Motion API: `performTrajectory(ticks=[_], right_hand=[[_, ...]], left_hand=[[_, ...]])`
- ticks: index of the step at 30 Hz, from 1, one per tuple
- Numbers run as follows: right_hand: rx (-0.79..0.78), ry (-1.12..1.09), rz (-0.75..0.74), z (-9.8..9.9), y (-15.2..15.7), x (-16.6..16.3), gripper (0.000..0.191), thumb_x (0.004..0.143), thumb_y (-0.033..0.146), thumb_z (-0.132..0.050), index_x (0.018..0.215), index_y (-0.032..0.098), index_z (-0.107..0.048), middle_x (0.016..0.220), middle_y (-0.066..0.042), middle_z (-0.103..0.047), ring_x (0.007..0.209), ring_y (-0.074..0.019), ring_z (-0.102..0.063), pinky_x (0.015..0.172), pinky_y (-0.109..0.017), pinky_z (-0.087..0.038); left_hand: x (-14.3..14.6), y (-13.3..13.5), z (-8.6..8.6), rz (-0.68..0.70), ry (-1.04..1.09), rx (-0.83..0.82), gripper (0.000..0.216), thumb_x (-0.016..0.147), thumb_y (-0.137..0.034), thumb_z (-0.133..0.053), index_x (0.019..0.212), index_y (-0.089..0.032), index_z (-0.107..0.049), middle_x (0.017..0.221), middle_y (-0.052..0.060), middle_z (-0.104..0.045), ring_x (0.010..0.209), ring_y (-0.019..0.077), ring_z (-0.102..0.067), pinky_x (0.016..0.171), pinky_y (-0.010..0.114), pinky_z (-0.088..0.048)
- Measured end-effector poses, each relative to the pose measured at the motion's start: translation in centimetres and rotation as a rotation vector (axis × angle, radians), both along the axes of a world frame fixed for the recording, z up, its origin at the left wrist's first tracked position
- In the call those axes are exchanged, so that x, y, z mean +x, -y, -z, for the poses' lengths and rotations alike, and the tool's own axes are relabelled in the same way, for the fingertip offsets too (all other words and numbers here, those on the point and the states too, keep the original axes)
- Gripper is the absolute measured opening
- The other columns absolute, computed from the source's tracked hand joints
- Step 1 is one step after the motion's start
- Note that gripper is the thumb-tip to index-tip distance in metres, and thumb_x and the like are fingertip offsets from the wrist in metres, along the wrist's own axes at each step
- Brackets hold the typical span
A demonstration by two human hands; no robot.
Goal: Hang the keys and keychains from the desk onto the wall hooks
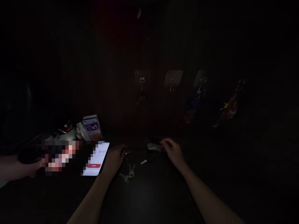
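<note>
The scene is very dark. My left hand (115, 158) rests low on the dark surface, its fingertips closed at the shiny ring end of a bunch of keys (128, 175). Those keys lie spread on the surface below the fingers. To the right, my right hand (173, 151) has thumb and fingers pinched together at the right end of a smooth grey rounded object (154, 147), shaped like a computer mouse. What exactly the right fingertips grip is lost in shadow. Between the hands lies a small white piece (143, 161) beside something dark.
Another person's hand (35, 168) reaches in from the left beside a lit phone (96, 161), partly pixelated. Small printed boxes (92, 126) stand behind it. Wall hooks (173, 80) line the back, several with hanging items, including a colourful keychain (230, 107) at right.
</note>
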State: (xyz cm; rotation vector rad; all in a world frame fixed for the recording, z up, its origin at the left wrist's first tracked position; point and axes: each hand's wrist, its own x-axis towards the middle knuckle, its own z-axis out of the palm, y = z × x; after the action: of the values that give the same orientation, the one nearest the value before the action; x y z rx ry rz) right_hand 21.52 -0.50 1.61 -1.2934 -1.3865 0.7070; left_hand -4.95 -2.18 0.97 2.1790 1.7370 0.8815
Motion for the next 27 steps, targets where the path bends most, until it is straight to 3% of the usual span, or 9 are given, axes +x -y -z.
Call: performTrajectory(ticks=[6,10,15,20,27], right_hand=[[0.011,0.092,-0.035,0.2,0.0,0.1,0.021,0.078,0.038,-0.052,0.076,0.021,-0.064,0.066,0.000,-0.064,0.063,-0.0167,-0.058,0.060,-0.025,-0.042],[0.080,0.285,-0.152,0.8,0.0,0.2,0.019,0.080,0.024,-0.048,0.086,0.024,-0.066,0.089,-0.002,-0.066,0.084,-0.0193,-0.060,0.075,-0.030,-0.044],[0.203,0.516,-0.297,1.4,0.1,0.3,0.025,0.078,0.012,-0.047,0.086,0.024,-0.067,0.098,-0.004,-0.062,0.096,-0.0195,-0.057,0.088,-0.036,-0.042],[0.253,0.654,-0.311,1.1,0.6,0.3,0.023,0.077,0.010,-0.051,0.085,0.025,-0.067,0.105,-0.004,-0.061,0.099,-0.0217,-0.054,0.087,-0.041,-0.043],[0.289,0.716,-0.305,0.5,0.9,0.2,0.014,0.082,0.017,-0.053,0.072,0.021,-0.061,0.101,-0.005,-0.062,0.096,-0.0215,-0.055,0.083,-0.040,-0.044]], left_hand=[[0.1,0.0,0.0,0.000,0.061,0.029,0.026,0.084,-0.021,-0.043,0.098,-0.024,-0.065,0.098,0.002,-0.071,0.092,0.0201,-0.065,0.084,0.034,-0.048],[-0.3,-0.2,0.2,-0.013,0.049,0.041,0.029,0.084,-0.017,-0.041,0.100,-0.024,-0.064,0.100,0.002,-0.071,0.093,0.0197,-0.065,0.083,0.033,-0.048],[-1.0,-0.5,0.7,-0.072,0.019,0.066,0.030,0.084,-0.016,-0.040,0.099,-0.024,-0.064,0.100,0.002,-0.071,0.091,0.0201,-0.065,0.081,0.032,-0.049],[-1.0,-0.5,0.6,-0.106,-0.012,0.049,0.028,0.085,-0.018,-0.040,0.099,-0.024,-0.063,0.100,0.002,-0.070,0.092,0.0210,-0.065,0.083,0.034,-0.048],[-0.9,-0.4,0.1,-0.051,-0.033,0.027,0.028,0.082,-0.012,-0.041,0.092,-0.021,-0.065,0.099,0.004,-0.069,0.094,0.0208,-0.062,0.084,0.034,-0.046]])
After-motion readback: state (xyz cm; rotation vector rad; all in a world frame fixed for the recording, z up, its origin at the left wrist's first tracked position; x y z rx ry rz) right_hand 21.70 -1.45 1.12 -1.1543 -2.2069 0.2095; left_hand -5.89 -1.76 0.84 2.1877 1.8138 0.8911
